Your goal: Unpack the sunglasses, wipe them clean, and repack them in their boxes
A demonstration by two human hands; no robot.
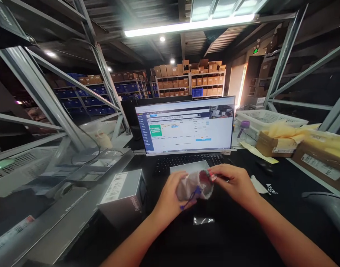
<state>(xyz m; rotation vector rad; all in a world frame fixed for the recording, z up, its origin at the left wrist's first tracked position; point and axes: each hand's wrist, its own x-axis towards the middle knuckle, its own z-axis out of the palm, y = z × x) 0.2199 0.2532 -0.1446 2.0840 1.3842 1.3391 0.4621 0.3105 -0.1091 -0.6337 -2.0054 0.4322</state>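
A soft grey pouch [186, 188] is held above the black desk mat [214, 246], just in front of a pale box [190, 166] by which the keyboard [164, 165] is partly covered. The pouch is tilted on its side, its round mouth turned toward the right; reddish colour is seen inside, the rim looks fuzzy, and a blue cord [197, 191] is hung across its front. Its body is wrapped by the curled fingers of the left hand [171, 194]. At the mouth, a small red-and-white piece [212, 175] is pinched between thumb and fingertips of the right hand [238, 180]; whether the rim is also caught cannot be told. The space is bounded on the left by a grey carton [124, 193], ahead by the monitor [183, 129], and at far right by a grey device [330, 205]. Below the hands, a stretch of mat is marked only by a shiny clear packet [203, 221].
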